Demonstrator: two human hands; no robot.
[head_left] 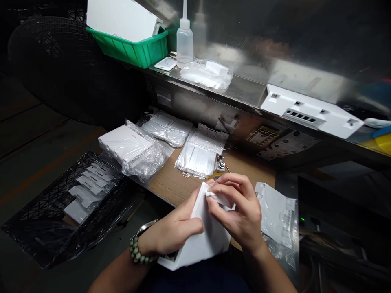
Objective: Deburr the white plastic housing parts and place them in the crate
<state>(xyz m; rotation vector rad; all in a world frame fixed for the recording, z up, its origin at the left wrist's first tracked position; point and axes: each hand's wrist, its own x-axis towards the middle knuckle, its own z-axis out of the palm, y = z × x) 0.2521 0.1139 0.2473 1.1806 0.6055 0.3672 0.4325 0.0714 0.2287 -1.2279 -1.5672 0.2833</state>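
Note:
My left hand (175,232) grips a white plastic housing (209,244) by its left edge, thumb lying across the flat face. The housing is tilted, close to my body, and its far side is hidden. With fingertips pinched together, my right hand (240,205) presses a small piece of white cloth (211,195) on the upper part of the housing. Just beyond my hands, a small metal-capped item (220,163) rests on the brown cardboard (166,183). To the right of my right hand lies a bagged white panel (271,211).
Bagged white housings (126,142) and stacks of clear bags (198,156) lie on the bench. A black crate (39,232) with white parts stands at left. The metal shelf (244,91) carries a green bin (131,49), a squeeze bottle (185,44) and a white panel with ports (314,112).

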